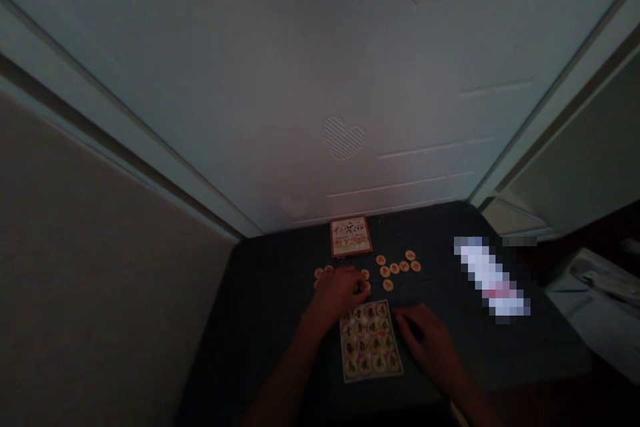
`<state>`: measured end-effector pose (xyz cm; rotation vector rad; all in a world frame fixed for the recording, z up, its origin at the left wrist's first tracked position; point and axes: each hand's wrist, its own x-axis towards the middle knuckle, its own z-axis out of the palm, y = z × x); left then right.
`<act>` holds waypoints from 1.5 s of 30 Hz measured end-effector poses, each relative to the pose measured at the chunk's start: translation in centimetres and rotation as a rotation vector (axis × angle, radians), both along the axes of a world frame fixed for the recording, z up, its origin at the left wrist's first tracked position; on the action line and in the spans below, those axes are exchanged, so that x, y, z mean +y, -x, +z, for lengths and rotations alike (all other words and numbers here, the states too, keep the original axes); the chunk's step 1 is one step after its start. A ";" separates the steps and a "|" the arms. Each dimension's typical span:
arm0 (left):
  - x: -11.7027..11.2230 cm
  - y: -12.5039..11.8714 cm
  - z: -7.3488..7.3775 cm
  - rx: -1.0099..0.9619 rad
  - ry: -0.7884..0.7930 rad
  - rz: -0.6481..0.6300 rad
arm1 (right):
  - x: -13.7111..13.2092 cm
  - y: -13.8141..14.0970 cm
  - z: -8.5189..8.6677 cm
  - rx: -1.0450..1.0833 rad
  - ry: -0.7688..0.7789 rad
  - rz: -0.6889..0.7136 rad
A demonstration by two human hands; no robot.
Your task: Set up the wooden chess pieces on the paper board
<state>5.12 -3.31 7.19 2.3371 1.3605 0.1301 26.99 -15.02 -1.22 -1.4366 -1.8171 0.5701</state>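
Observation:
Round Chinese chess pieces with red characters lie on a dark table. My left hand point(337, 290) reaches over a group of them, thumb and fingers curled in on a chess piece point(367, 287) at its right side; the hand covers part of this group. Below it lies a square tray or sheet point(373, 341) with rows of round pieces bearing dark characters. My right hand point(427, 333) rests just right of this square, fingers loosely bent and apart from the thumb, fingertips close to its edge. In the dim light I see nothing in it.
A flat box point(351, 237) with Chinese characters stands behind the pieces, near the white panel point(250, 113) with a heart relief. More red pieces point(395, 268) lie right of my left hand. A blurred-out bright object point(493, 277) is on the table's right side.

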 end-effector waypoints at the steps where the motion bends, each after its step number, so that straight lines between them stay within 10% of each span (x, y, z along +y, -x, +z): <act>1: 0.0 -0.2 0.0 0.004 -0.003 0.011 | 0.0 0.0 0.0 0.001 -0.002 -0.005; 8: -0.9 0.3 0.7 -0.156 -0.006 0.110 | 0.0 0.2 0.3 0.003 0.031 -0.008; 18: -4.0 3.2 -0.7 -0.702 0.376 0.222 | -0.1 0.1 0.3 0.023 0.049 0.003; 31: -5.2 4.4 -2.8 -0.828 0.509 0.431 | -0.2 -0.3 -0.3 -0.004 0.070 0.023; 45: -5.7 3.6 -1.2 -0.742 0.491 0.452 | -0.1 -0.2 -0.1 -0.016 0.053 0.016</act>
